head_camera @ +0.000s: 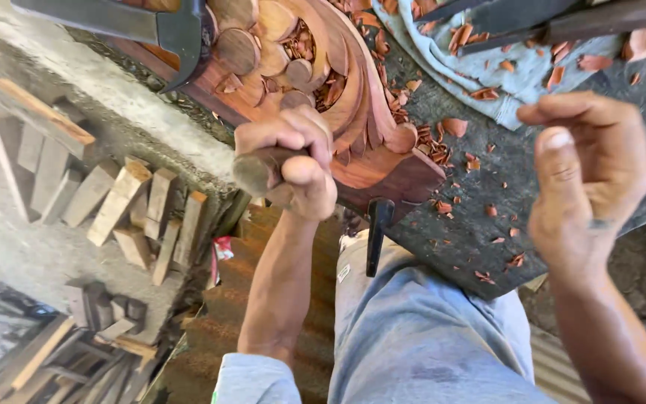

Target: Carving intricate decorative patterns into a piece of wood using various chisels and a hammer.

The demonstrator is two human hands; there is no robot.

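Note:
My left hand is closed round the thick wooden handle of a carving tool, whose blade is hidden behind the fingers. It rests against the near edge of a reddish carved wood panel with round and curved relief shapes. Off to the right, my right hand is raised above the dark workbench. Its fingers are loosely curled, the thumb is near the index finger, and nothing shows in it. A ring sits on one finger.
A dark metal clamp grips the panel's far left, and a dark bar hangs under its near edge. Red wood chips litter the bench and a pale blue cloth. Wooden blocks lie on the floor at left.

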